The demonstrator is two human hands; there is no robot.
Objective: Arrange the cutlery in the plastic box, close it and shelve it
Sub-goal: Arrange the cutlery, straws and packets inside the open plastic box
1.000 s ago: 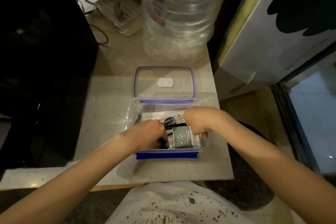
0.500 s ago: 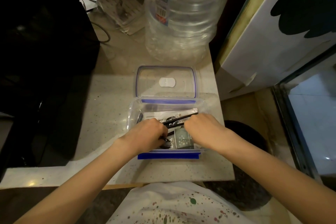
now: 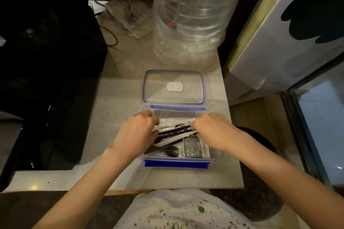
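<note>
A clear plastic box (image 3: 176,162) with blue clips stands open on the stone counter, its lid (image 3: 174,86) lying flat behind it. Inside lie wrapped black cutlery (image 3: 174,132), a black fork (image 3: 167,149) and a grey sachet (image 3: 195,148). My left hand (image 3: 137,132) is over the box's left end, fingers curled on the wrapped cutlery. My right hand (image 3: 214,129) is over the right end, pinching the other end of the same bundle. Both hands hide parts of the contents.
A big clear water bottle (image 3: 189,15) stands right behind the lid. A black appliance (image 3: 46,61) fills the left side. A power strip with cables (image 3: 126,15) lies at the back. A white panel (image 3: 288,42) leans at the right, beyond the counter edge.
Both hands have moved from the box's front toward its back half and spread apart, now holding the black wrapped cutlery at its two ends. The fork and sachet are uncovered.
</note>
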